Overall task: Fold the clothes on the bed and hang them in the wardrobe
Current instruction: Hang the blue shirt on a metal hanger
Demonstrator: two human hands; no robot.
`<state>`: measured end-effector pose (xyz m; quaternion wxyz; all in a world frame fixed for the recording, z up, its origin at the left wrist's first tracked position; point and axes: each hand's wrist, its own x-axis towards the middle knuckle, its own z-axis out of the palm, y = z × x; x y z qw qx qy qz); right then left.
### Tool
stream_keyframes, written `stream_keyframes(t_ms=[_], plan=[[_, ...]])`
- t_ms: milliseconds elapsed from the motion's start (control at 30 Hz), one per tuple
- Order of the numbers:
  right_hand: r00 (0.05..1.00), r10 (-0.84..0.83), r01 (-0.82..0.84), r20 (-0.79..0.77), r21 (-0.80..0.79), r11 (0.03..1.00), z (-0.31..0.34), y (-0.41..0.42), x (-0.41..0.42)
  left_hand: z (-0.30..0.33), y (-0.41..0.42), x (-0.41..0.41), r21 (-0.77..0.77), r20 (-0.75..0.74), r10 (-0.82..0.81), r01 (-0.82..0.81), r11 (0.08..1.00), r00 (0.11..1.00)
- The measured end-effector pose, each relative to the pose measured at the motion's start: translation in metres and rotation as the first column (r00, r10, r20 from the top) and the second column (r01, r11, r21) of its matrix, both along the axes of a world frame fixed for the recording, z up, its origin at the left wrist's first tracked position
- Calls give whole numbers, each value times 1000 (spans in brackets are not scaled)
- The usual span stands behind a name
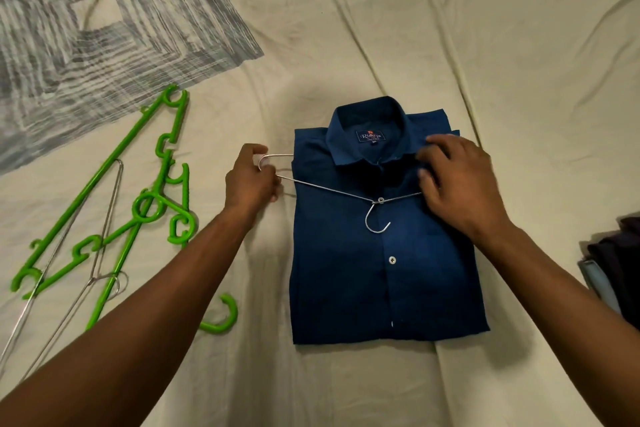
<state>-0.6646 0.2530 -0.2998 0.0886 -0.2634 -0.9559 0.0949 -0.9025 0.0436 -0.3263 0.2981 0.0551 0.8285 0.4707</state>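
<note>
A dark blue shirt [377,270] lies folded flat on the bed, collar away from me, buttons up. A thin metal wire hanger [329,188] lies across its chest, hook pointing toward me. My left hand [251,180] grips the hanger's left end just off the shirt's left edge. My right hand [457,180] rests on the shirt's right shoulder, fingers curled over the hanger's right end and the fabric there; that end is hidden under the hand.
The cream bedsheet [346,28] is wrinkled. Green plastic hangers [152,204] and more wire hangers [104,236] lie tangled at the left. A grey patterned cloth [86,28] covers the far left. Dark folded clothes [620,263] sit at the right edge.
</note>
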Motion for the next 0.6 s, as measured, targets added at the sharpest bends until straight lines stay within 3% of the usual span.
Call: stream_keyframes(t_ms=[100, 233, 300, 367, 500, 600], plan=[[975, 209, -211, -78, -19, 977, 16, -16, -63, 0, -1, -1, 56, 6, 1, -2, 998, 1000], [826, 452, -413, 337, -183, 892, 26, -28, -159, 3, -1, 1, 75, -14, -8, 9, 997, 1000], [677, 487, -456, 552, -206, 866, 26, -27, -192, 4, -2, 1, 85, -13, -6, 8, 996, 1000], [584, 476, -455, 658, -220, 863, 26, -26, -209, 5, -3, 1, 98, 5, 5, -6, 995, 1000], [612, 441, -464, 656, -154, 872, 37, -26, -196, 7, -6, 3, 80, 21, 23, -25, 996, 1000], [751, 479, -545, 454, 19, 838, 35, -26, -160, 10, -7, 5, 89, 49, 48, -53, 995, 998]])
